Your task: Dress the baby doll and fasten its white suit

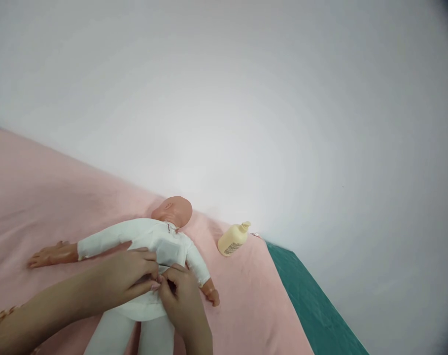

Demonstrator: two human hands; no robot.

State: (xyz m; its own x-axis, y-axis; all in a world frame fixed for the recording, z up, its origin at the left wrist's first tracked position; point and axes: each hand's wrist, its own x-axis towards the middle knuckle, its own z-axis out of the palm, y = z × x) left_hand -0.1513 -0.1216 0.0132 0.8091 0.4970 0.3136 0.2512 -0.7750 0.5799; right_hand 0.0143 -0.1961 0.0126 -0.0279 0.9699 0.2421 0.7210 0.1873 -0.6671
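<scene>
A baby doll (pixel 147 235) with a white cloth body lies on a pink sheet (pixel 253 296), head away from me and arms spread. A pale grey rectangular patch (pixel 167 251) sits on its torso. Just below that patch, my left hand (pixel 137 270) reaches in from the left with thumb and fingers pinched together. My right hand (pixel 181 293) meets it there, its fingertips also pinched and nearly touching the left ones. Whatever lies between the fingertips is too small and too covered to make out.
A pale yellow pump bottle (pixel 231 240) stands on the sheet to the right of the doll. Beyond the sheet's right edge shows a green surface (pixel 308 296). A plain white wall (pixel 224 123) rises behind the doll's head.
</scene>
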